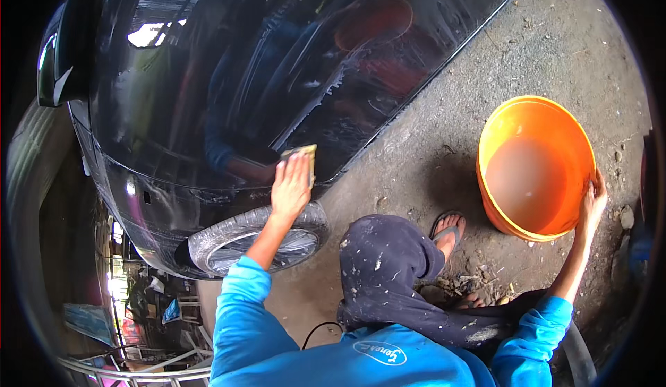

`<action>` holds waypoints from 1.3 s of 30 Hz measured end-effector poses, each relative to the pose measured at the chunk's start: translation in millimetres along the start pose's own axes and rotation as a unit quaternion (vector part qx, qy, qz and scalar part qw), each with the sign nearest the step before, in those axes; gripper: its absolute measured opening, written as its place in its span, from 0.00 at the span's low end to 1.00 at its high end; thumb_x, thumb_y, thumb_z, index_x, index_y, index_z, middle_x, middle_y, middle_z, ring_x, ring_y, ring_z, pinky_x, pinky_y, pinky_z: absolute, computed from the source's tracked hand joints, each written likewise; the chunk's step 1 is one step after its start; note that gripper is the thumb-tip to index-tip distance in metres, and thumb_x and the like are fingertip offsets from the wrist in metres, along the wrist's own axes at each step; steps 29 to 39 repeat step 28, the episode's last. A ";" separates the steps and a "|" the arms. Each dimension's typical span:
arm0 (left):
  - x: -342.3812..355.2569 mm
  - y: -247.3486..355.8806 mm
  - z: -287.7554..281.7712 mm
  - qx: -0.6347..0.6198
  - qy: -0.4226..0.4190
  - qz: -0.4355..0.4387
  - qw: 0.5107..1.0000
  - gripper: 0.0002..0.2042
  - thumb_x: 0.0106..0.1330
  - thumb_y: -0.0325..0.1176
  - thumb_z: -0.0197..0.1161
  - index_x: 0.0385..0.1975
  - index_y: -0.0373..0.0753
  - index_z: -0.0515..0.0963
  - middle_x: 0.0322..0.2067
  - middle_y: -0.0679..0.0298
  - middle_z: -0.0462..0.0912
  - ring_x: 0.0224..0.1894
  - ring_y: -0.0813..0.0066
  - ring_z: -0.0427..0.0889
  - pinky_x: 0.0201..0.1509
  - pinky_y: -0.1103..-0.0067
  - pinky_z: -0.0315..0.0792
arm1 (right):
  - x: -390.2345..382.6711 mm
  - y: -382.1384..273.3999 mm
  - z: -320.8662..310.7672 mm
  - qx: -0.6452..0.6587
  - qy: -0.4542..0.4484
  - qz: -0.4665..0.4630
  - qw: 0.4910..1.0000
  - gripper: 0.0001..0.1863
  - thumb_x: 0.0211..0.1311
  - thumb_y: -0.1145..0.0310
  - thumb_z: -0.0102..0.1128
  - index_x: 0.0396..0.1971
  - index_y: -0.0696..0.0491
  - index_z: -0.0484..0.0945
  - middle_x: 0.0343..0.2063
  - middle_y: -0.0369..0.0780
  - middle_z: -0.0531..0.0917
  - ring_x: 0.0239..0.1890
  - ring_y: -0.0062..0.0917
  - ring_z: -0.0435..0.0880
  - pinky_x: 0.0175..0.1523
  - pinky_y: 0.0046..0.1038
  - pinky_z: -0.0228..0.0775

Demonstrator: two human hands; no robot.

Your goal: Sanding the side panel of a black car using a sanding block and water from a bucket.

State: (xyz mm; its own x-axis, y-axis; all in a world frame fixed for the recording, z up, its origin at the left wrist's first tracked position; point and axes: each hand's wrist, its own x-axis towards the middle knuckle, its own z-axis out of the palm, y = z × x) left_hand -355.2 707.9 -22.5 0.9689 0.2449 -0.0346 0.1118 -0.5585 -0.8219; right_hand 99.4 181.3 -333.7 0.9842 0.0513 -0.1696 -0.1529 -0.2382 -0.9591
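Observation:
My left hand [291, 184] presses a flat yellowish pad [309, 159], which looks like a sanding pad, against a glossy black car's side panel [326, 141]. Its fingers lie along the pad and cover much of it. A pale streak of wet residue runs up the panel from beside the pad. On my right stands an orange bucket [488, 196] holding cloudy, brownish water [525, 179]. My right hand [592, 196] grips the bucket's rim at its right side, with the thumb and some fingers partly hidden.
A car wheel [260, 238] sits below my left forearm. The side mirror [59, 47] juts out at upper left. My sandaled foot [449, 231] rests on the dirty concrete floor [409, 172], near loose debris. Metal frames and clutter [170, 317] fill the lower left.

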 end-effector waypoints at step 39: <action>22.8 71.4 27.7 -0.140 -0.171 -0.158 0.962 0.38 0.68 0.52 0.56 0.71 0.33 0.58 0.72 0.52 0.58 0.76 0.52 0.50 0.77 0.52 0.39 | -12.1 -19.5 -13.0 -0.064 0.012 -0.019 0.998 0.24 0.71 0.76 0.49 0.66 0.54 0.68 0.59 0.46 0.78 0.61 0.30 0.77 0.66 0.28 0.65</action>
